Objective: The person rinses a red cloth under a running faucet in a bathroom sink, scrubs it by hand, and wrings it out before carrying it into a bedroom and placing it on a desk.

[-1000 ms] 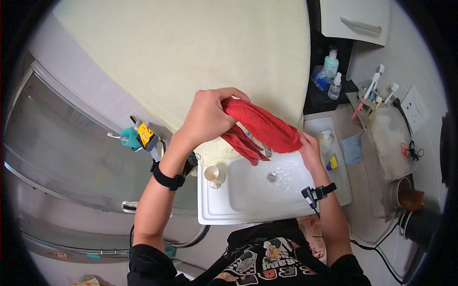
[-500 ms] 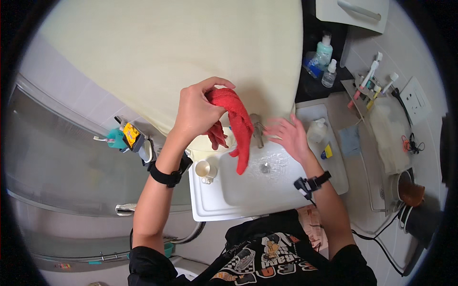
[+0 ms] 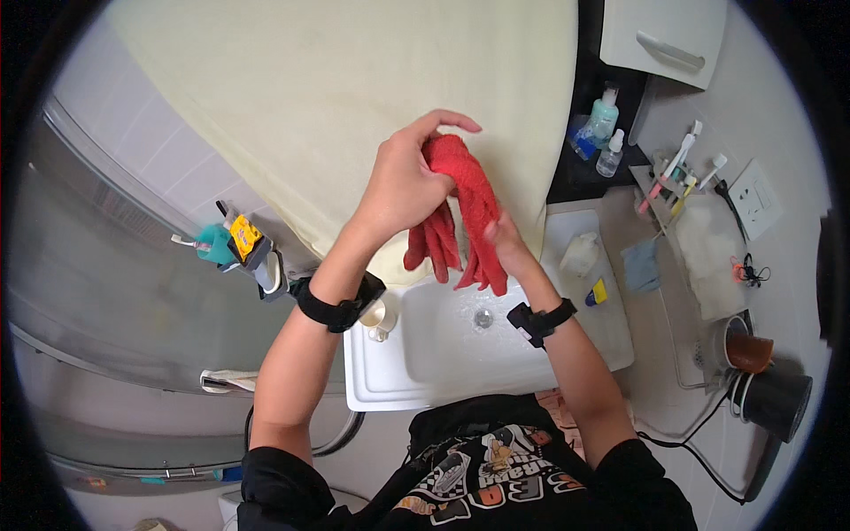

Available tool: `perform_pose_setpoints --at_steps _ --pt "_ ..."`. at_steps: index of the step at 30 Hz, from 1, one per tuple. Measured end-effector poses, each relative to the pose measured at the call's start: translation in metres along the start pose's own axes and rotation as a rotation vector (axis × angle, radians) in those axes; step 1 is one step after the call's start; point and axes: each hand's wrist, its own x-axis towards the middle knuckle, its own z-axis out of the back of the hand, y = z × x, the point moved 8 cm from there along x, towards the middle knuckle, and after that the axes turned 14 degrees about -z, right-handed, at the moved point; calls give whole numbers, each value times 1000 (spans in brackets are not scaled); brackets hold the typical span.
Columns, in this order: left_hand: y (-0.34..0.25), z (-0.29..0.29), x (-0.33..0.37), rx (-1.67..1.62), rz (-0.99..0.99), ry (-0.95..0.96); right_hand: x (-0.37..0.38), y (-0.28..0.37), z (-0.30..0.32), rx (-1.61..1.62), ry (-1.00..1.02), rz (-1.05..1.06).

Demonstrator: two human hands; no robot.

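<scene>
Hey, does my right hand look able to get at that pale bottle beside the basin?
Probably yes: nothing visible stands between the right hand and the pale bottle. The hand is at the red cloth, though whether it grips it is unclear.

A socket is set in the wall. Left of the socket stand toothbrushes; farther left, a spray bottle and a soap bottle. Above and left of it is a cabinet; below it, a cord. Far to its left are a yellow packet and a teal cup.
</scene>
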Motion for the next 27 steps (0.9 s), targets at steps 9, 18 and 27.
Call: perform_pose_setpoints --at_steps 9,18,27 --pt "1 -9 6 -604 15 -363 -8 -20 -43 -124 148 -172" --pt "95 90 -119 -185 213 -120 -3 -31 -21 -491 38 -127" --pt "157 -34 -181 -166 71 50 21 -62 -66 -1160 330 -369"
